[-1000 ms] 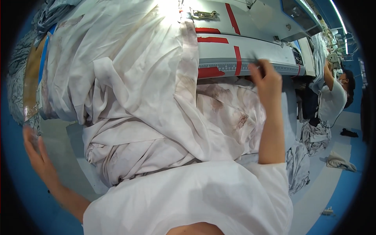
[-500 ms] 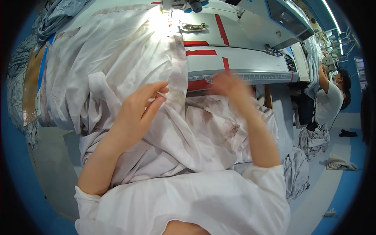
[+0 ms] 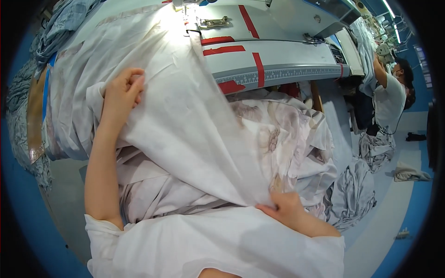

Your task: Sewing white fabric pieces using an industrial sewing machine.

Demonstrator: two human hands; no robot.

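A wide white cloth with faint brownish print hangs in folds from the sewing machine's lit needle area down to my lap. My right hand is closed on the edge of this cloth, low and close to my body, and the cloth stretches smooth up toward the needle. Over the cloth's left part is my left hand, fingers curled in toward the thumb. Whether any cloth is pinched in them is hidden. Beside my left wrist a fold of the cloth stands up.
Right of the needle, the machine bed carries red tape strips and a ruler edge. Grey cloth heaps lie on the floor at right. Another person works at far right. Bluish cloth is piled at far left.
My right hand has come from the ruler edge down toward my body and taken hold of the cloth's edge, drawing it rightward. My left hand has moved left and away from me.
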